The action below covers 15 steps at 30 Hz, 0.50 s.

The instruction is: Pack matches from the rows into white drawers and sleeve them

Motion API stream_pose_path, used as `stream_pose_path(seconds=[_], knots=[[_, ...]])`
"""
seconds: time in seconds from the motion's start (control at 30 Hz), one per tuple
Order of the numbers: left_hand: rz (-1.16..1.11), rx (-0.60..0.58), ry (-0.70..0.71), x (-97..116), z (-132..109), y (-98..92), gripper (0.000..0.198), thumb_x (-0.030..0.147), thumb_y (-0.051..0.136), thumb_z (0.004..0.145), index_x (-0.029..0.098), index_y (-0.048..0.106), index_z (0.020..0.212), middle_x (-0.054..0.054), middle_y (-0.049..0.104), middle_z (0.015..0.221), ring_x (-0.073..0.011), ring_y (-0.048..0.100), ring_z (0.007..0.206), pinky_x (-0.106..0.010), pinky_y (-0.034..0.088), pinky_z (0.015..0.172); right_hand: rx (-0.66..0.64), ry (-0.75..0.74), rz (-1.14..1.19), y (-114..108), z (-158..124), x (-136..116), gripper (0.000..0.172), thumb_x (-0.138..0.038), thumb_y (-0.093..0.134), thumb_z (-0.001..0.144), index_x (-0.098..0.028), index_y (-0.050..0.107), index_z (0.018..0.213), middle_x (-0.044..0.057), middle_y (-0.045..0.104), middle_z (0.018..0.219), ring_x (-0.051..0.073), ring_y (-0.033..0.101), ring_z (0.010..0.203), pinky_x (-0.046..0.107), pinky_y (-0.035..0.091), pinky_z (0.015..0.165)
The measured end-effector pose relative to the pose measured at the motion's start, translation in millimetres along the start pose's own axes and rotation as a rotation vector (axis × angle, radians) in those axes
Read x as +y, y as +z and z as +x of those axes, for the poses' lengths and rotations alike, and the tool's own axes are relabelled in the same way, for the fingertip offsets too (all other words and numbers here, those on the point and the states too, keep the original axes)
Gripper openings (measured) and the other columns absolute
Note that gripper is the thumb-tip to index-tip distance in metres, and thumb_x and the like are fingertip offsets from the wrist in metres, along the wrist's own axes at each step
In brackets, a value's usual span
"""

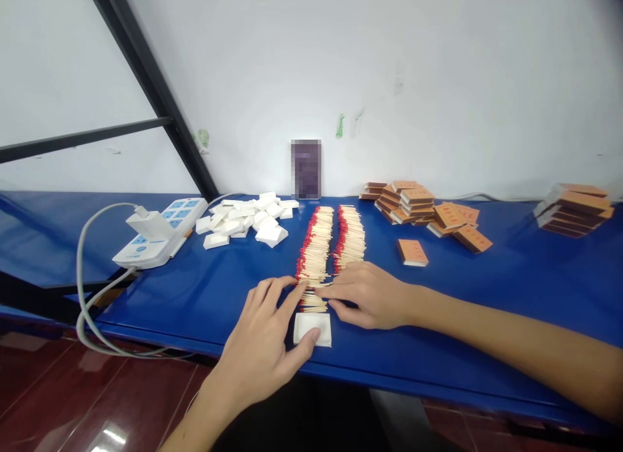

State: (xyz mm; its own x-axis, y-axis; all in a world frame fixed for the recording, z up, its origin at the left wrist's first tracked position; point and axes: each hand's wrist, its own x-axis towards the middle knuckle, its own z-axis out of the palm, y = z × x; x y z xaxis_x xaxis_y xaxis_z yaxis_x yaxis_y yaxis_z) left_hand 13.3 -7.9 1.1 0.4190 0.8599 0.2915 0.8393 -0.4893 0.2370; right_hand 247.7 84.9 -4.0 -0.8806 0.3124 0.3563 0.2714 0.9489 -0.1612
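Note:
Two rows of red-tipped matches (pixel 317 247) lie along the blue table (pixel 511 289). My left hand (pixel 265 348) rests by the near end of the left row, fingers stretched onto the matches, thumb on a white empty matchbox tray (pixel 312 328). My right hand (pixel 367 295) sits at the near end of the rows, fingers curled and pinching a small bunch of matches there.
A pile of white inner trays (pixel 246 221) lies back left beside a white power strip (pixel 158 234) with a grey cable. Orange matchbox sleeves (pixel 418 208) are stacked back right, one single box (pixel 413 252) nearer, another stack (pixel 574 208) far right. A black frame leans at the left.

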Motion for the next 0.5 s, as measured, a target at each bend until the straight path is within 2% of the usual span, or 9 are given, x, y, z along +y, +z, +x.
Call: stream_pose_path(seconds=[0.17,0.33,0.4,0.5], knots=[[-0.09,0.041,0.017,1.6,-1.6,-2.3,0.058,0.037,0.062,0.092,0.02,0.04,0.142,-0.014,0.051,0.136,-0.0342,0.043,0.126,-0.051,0.042,0.104,0.045,-0.019,0.005,-1.0,0.5,-0.9,0.027,-0.02,0.048,0.096,-0.017,0.072,0.108,0.004,0.071,0.076,0.017,0.061,0.065,0.029,0.036,0.061],[-0.252,0.005,0.102,2.0,-1.5,-7.2,0.043,0.023,0.069,0.083,0.023,0.043,0.117,-0.008,0.058,0.118,-0.0281,0.05,0.112,-0.043,0.047,0.093,0.058,-0.049,-0.005,-2.4,1.3,-1.7,0.025,-0.019,0.048,0.096,-0.017,0.073,0.1,0.002,0.069,0.071,0.016,0.059,0.062,0.03,0.035,0.06],[-0.251,-0.008,0.119,1.0,-1.8,-5.2,0.036,0.02,0.066,0.084,0.023,0.044,0.112,-0.007,0.06,0.111,-0.0267,0.052,0.104,-0.042,0.048,0.089,0.071,-0.053,-0.01,-2.5,1.3,-2.0,0.025,-0.019,0.047,0.095,-0.017,0.073,0.098,0.002,0.068,0.07,0.016,0.058,0.061,0.03,0.035,0.06],[-0.191,0.05,0.166,-0.8,-4.0,1.0,0.026,0.019,0.062,0.087,0.021,0.046,0.107,-0.007,0.062,0.103,-0.0263,0.054,0.093,-0.043,0.047,0.083,0.094,-0.055,-0.012,-2.1,0.8,-2.0,0.027,-0.018,0.047,0.096,-0.016,0.073,0.103,0.003,0.07,0.073,0.016,0.059,0.063,0.03,0.036,0.061]])
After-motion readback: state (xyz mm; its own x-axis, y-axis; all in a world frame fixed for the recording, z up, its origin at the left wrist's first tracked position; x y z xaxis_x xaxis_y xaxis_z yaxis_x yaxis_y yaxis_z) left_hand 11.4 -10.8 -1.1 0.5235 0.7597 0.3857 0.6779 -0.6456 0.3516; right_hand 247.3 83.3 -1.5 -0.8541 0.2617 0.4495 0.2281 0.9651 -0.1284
